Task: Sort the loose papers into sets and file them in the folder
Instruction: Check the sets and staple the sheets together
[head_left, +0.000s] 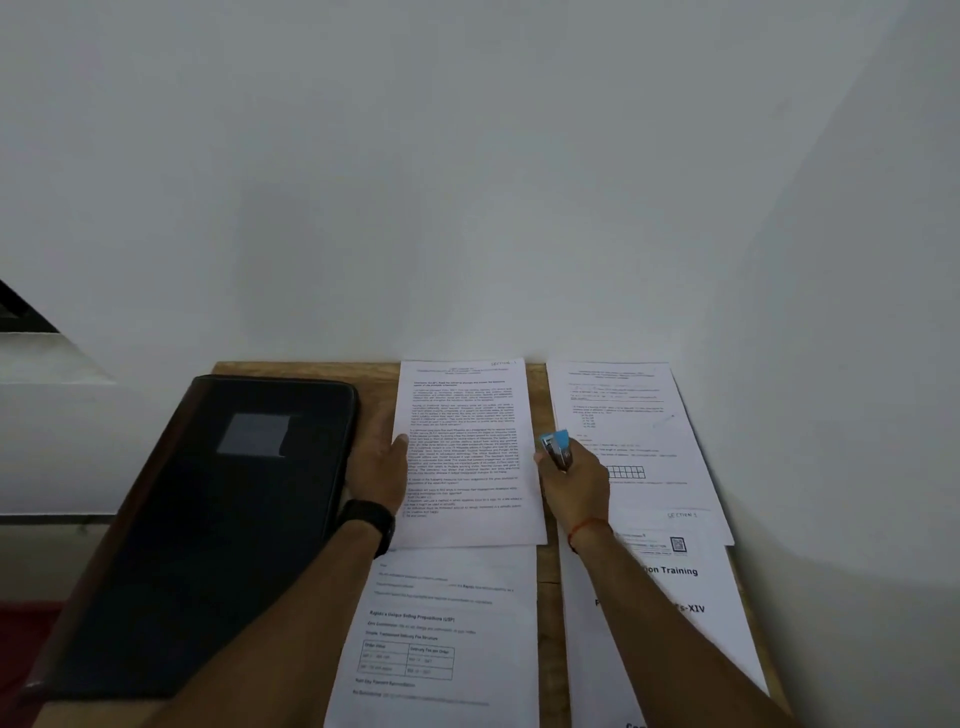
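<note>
Head view looks down at two bare arms reaching over a small wooden table (538, 519). The left hand (378, 467) is at the left edge of a sheet full of small print (467, 410). Its thumb lies on top of that edge. The other fingers are hidden, so I cannot tell if the hand pinches the sheet or just rests on it. A black watch (370, 522) is on that wrist.

The right hand (574, 480) is curled tight around a small blue stapler (555, 448). The stapler's blue end sticks up out of the fist, right at the right edge of the same sheet. A thin red thread (587, 530) goes around that wrist.

Four lots of papers lie on the table in two rows. The sheet between the hands is at the back in the middle. Beside it on the right is a paper with a row of little boxes (626, 415). Near the front lie a paper with a small table drawn on it (447, 623) and a paper with the big word "Training" (670, 587).

The black folder (218, 519) is shut. It lies on the left side of the table, just beside the left hand. A white wall (467, 182) stands behind it all.
</note>
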